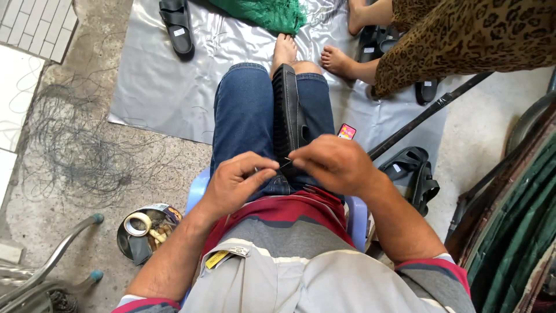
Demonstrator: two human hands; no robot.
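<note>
The person sat on a pale plastic stool (198,184) with a black sandal (288,110) clamped upright between the knees, sole edge facing up, toe end pointing away. Left hand (237,182) was pinched shut on something thin, looked like a needle or thread end, too small to tell for sure. Right hand (336,165) had its fingers closed together right at the near end of the sandal, fingertips almost touching the left ones.

Looked like mid-stitch on the sandal's edge. Best guess, the next move would need a steady pull through while the knees kept the sandal from twisting.

Around them: a tin (147,232) with tape rolls on the floor at the near left, a tangle of wire (75,150) further left, a grey sheet (162,75) on the far side with another sandal (177,26), and one more (414,171) on the right. Someone else's bare feet (339,61) were on the sheet at the far right.
</note>
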